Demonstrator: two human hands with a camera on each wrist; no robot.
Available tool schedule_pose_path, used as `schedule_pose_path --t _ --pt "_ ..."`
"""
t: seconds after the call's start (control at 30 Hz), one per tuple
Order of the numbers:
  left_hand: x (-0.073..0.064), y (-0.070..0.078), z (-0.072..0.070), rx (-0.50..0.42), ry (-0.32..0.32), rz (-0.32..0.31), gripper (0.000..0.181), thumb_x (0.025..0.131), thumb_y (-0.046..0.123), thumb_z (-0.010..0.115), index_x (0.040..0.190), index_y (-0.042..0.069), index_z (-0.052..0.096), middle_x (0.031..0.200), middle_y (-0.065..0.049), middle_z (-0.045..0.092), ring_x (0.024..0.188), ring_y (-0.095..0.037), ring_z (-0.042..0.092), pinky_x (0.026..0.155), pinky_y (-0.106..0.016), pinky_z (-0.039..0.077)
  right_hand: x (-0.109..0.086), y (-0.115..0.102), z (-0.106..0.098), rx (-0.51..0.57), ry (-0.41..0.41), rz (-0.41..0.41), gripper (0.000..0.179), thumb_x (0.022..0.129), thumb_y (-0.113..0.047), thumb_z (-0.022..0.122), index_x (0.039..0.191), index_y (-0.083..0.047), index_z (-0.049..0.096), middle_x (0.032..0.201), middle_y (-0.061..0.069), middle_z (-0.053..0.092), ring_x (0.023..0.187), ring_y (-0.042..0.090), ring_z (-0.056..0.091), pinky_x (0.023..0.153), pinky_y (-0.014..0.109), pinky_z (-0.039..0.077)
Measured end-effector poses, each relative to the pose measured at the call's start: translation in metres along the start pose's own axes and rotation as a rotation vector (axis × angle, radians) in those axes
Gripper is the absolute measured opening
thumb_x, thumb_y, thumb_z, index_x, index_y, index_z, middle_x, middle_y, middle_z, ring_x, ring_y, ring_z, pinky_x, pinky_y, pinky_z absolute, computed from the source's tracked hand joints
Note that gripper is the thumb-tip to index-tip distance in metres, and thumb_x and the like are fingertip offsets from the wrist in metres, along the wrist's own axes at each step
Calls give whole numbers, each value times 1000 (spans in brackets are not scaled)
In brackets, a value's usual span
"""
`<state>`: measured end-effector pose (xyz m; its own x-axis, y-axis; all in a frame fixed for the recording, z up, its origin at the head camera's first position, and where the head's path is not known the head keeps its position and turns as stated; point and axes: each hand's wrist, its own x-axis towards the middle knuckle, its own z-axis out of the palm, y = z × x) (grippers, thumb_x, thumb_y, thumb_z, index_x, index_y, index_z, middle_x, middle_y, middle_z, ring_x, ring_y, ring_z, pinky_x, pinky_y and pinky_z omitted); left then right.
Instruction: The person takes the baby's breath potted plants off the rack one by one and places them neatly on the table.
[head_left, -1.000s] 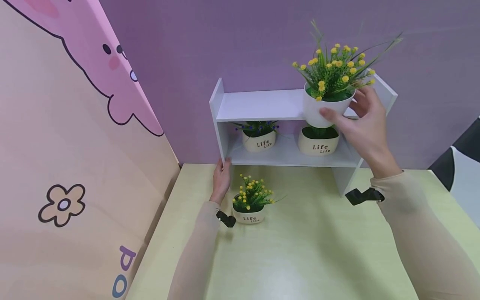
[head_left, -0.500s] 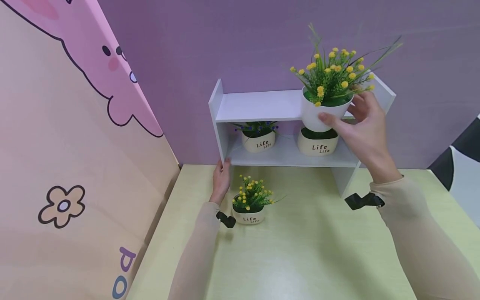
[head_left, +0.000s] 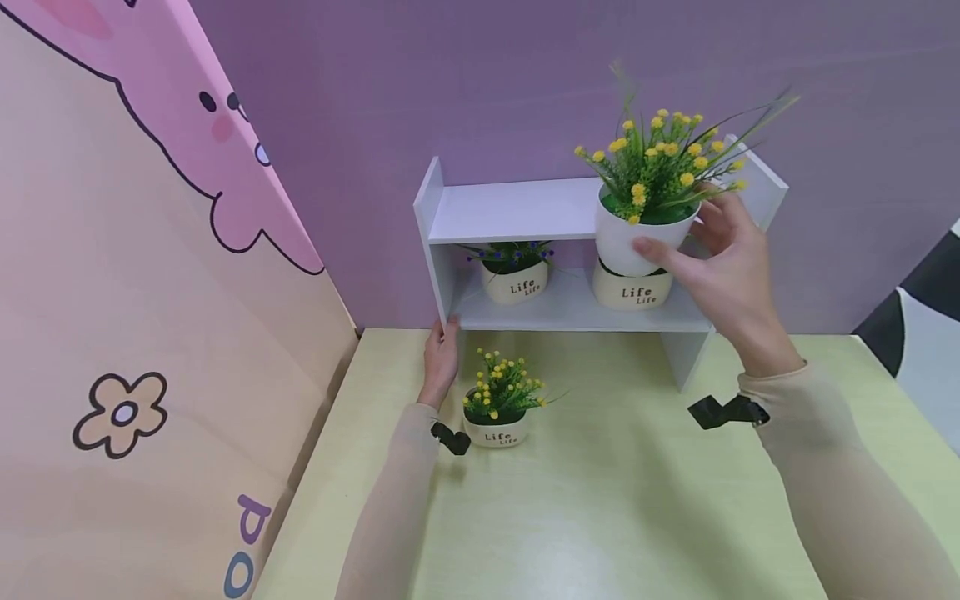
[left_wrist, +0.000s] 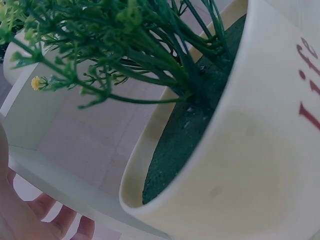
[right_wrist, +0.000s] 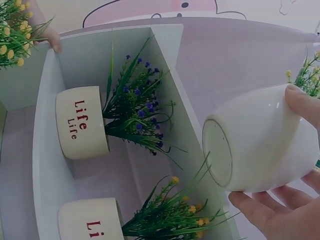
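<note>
My right hand (head_left: 731, 283) grips a plain white pot (head_left: 636, 242) of yellow flowers, thumb on the near side and fingers round the far side. The pot's smooth base shows beside the upper board in the right wrist view, apparently clear of it. With my left hand (head_left: 441, 358) I hold the left side panel of a white two-tier shelf (head_left: 517, 210) near its lower edge. On the lower tier stand a cream "Life" pot (head_left: 517, 282) with blue-purple flowers and another cream "Life" pot (head_left: 632, 292), whose yellow flowers (right_wrist: 192, 210) show in the right wrist view.
A third cream "Life" pot (head_left: 497, 433) with yellow flowers stands on the light wooden table (head_left: 600, 500), beside my left wrist. A purple wall (head_left: 337, 167) rises behind the shelf, and a cartoon-printed panel (head_left: 150, 300) borders the left. A black-and-white chair (head_left: 922, 333) is at the right.
My right hand has lowered the white pot slightly and shifted it a little left, so it now covers more of the cream pot behind it. My left hand stays on the panel.
</note>
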<state>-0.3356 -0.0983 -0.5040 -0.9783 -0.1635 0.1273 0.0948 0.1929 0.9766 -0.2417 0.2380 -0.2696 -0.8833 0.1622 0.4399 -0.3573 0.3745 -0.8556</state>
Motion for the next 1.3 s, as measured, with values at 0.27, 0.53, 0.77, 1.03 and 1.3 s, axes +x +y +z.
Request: schedule_pose_path --t 0.27,0.53,0.77,1.03,1.3 --pt "1 -1 0 -2 -2 -2 65 112 53 42 166 18 40 161 -19 51 148 -42 49 119 -63 41 -5 6 -2 -44 -12 19 74 87 -26 90 151 -33 54 153 -4 62 136 15 62 120 36 44" --pt "1 0 -1 -7 -9 3 64 112 53 41 167 20 38 163 -17 49 149 -41 48 120 -64 41 -9 11 0 -48 -38 48 77 88 -28 89 154 -31 50 157 0 59 146 22 56 124 37 42" --pt "0 1 -1 -9 -14 3 64 112 53 41 167 20 37 163 -17 48 149 -41 48 121 -63 40 -14 18 1 -63 -56 63 77 87 -29 91 153 -30 51 152 0 63 138 14 60 114 28 49" --pt "-2 0 -1 -18 -5 2 63 112 52 42 167 21 38 163 -16 49 149 -39 48 121 -62 40 -21 29 5 -32 -53 30 79 87 -24 91 154 -28 50 146 -2 66 129 4 63 95 10 53" --pt "-2 -1 -1 -14 -11 7 65 112 55 40 168 22 36 165 -17 46 152 -39 45 123 -63 37 -28 37 10 20 -55 28 76 87 -16 90 151 -24 52 145 -3 66 125 1 64 91 10 55"
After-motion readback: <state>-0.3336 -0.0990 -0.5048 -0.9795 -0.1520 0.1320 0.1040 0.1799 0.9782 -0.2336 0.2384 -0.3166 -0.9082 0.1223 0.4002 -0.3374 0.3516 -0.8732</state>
